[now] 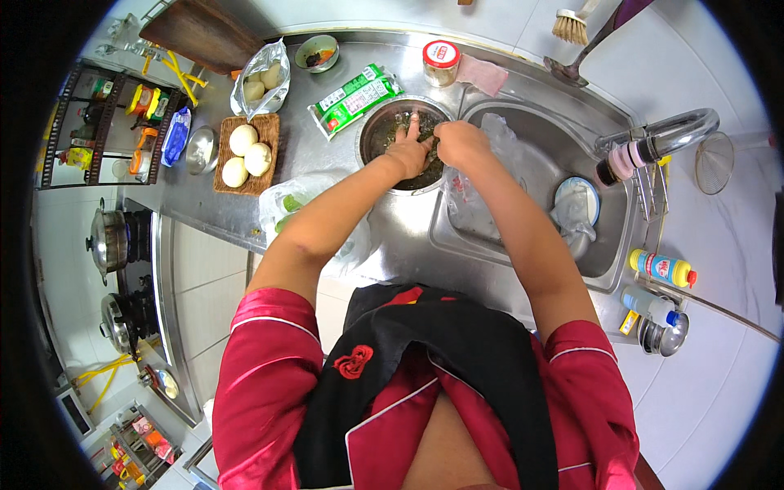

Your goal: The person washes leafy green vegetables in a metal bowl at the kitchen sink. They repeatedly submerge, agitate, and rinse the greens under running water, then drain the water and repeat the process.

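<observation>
A round steel bowl (375,138) stands on the counter left of the sink, with dark green, wet-looking leafy bits (433,166) in it. My left hand (409,152) reaches into this bowl, its fingers spread over the greens. At the bowl's right rim my right hand (459,144) is curled, fingertips close to the left fingers. Whether it pinches some of the greens is hidden. A green printed packet (355,101) lies behind the bowl. Beneath my left forearm is a white plastic bag (306,190) with green things inside.
Right of the bowl, a clear plastic bag (499,159) hangs into the steel sink (551,135). A red-lidded jar (440,63) and pink cloth (482,74) stand behind. Leftward are a wicker tray (224,153) of three pale round items, a foil bag (262,86) and a small bowl (317,54).
</observation>
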### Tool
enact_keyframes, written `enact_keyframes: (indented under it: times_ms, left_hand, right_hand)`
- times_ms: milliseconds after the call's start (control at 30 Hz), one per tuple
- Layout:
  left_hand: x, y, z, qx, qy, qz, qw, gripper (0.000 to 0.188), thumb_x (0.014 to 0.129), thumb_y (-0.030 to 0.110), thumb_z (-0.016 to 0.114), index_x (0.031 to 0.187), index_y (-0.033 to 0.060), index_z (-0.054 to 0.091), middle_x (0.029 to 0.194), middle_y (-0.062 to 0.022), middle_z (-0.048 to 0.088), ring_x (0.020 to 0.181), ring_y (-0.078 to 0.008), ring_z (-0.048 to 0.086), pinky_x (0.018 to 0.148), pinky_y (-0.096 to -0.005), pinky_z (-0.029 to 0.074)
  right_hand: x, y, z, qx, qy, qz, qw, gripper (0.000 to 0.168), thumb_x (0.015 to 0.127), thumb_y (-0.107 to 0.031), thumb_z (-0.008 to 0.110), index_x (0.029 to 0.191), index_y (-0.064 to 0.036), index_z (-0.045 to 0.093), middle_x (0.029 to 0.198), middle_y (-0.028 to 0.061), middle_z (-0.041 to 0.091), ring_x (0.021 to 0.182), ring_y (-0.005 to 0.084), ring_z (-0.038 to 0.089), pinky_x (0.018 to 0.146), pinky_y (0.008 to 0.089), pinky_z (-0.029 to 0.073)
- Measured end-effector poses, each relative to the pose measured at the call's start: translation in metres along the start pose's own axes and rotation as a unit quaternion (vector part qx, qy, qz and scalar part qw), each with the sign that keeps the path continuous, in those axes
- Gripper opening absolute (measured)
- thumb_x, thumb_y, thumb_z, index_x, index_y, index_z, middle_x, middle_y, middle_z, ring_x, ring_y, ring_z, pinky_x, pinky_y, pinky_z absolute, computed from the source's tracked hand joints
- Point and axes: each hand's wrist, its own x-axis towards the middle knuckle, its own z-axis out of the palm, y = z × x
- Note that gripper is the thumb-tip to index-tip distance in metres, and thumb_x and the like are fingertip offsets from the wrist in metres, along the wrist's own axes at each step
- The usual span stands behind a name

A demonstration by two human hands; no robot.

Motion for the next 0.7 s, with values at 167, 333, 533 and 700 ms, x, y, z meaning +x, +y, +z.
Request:
enact_keyframes:
  times_ms: [167,333,533,700]
  left_hand:
    - [0.014,0.004,0.013,-0.208,0.112,-0.108,0.966,0.028,0.081,0.007,0.052,0.108,0.0048,0.058,0.125,-0.0264,0.042,0.107,-0.0424,0.052,0.092,-0.0438,0.043]
    - [0.004,-0.025,-0.025,-0.060,0.135,0.022,0.989,0.018,0.078,0.012,0.056,0.091,0.0033,0.063,0.093,-0.0222,0.062,0.089,-0.0365,0.060,0.081,-0.0440,0.048]
    - [-0.018,-0.034,-0.056,-0.197,0.118,-0.039,0.972,0.034,0.084,0.033,0.058,0.101,0.0042,0.062,0.086,-0.0205,0.064,0.081,-0.0347,0.062,0.075,-0.0416,0.048]
    - [-0.044,-0.017,-0.090,-0.286,-0.064,-0.097,0.951,0.035,0.081,0.022,0.064,0.112,0.0066,0.059,0.083,-0.0164,0.063,0.078,-0.0296,0.062,0.074,-0.0365,0.048]
  right_hand:
    - [-0.012,0.011,0.003,-0.010,0.016,0.007,1.000,0.023,0.081,-0.021,0.056,0.101,-0.012,0.065,0.100,0.0122,0.065,0.095,0.0310,0.061,0.080,0.0431,0.049]
    - [-0.031,0.023,0.004,0.047,0.076,-0.008,0.996,0.022,0.082,-0.024,0.057,0.095,-0.010,0.065,0.093,0.0141,0.066,0.090,0.0324,0.063,0.077,0.0439,0.050]
    - [-0.049,0.028,-0.002,0.083,0.086,-0.017,0.993,0.022,0.083,-0.027,0.056,0.093,-0.009,0.065,0.090,0.0153,0.065,0.087,0.0335,0.063,0.076,0.0447,0.050]
    - [-0.071,0.033,-0.021,0.117,0.128,-0.016,0.985,0.022,0.084,-0.027,0.056,0.092,-0.009,0.063,0.088,0.0147,0.065,0.086,0.0340,0.062,0.074,0.0454,0.050]
